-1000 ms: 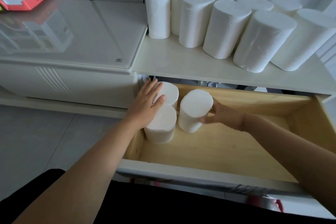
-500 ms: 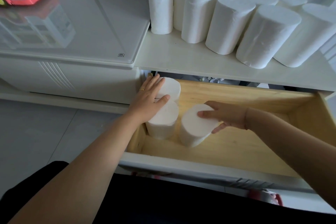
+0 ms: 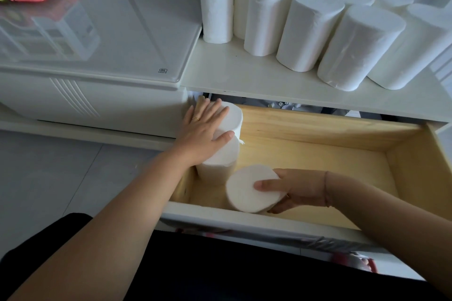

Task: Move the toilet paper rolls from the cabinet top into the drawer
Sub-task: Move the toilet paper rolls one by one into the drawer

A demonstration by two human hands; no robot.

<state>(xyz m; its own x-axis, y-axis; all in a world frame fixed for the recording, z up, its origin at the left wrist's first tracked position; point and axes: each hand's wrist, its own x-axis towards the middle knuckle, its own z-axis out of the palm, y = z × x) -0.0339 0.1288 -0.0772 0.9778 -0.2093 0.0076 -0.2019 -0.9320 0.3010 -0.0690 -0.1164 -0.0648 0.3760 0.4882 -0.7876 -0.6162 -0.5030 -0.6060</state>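
The left hand (image 3: pixel 203 134) lies flat, fingers straight, on two rolls (image 3: pixel 217 170) against the drawer's (image 3: pixel 318 127) left wall. The right hand (image 3: pixel 300 190) clasps a third roll (image 3: pixel 244 193) near the drawer's front.

Three white rolls (image 3: pixel 253 192) were noted on end at the left of the open wooden drawer (image 3: pixel 330 129); remaining rolls (image 3: pixel 308 32) were grouped upright on the cabinet top (image 3: pixel 244 74)

Rested the flat left hand (image 3: pixel 204 129) on two upright rolls (image 3: pixel 217 166) at the 10 o'clock corner of the open wooden drawer (image 3: pixel 318 154). Gripped a third roll (image 3: pixel 247 190) with the right hand (image 3: pixel 298 190), thumb across its top face, at the drawer's 7 o'clock, just beside them. Found a cluster of upright rolls (image 3: pixel 310 29) on the cabinet top (image 3: pixel 244 76) at 1 o'clock.
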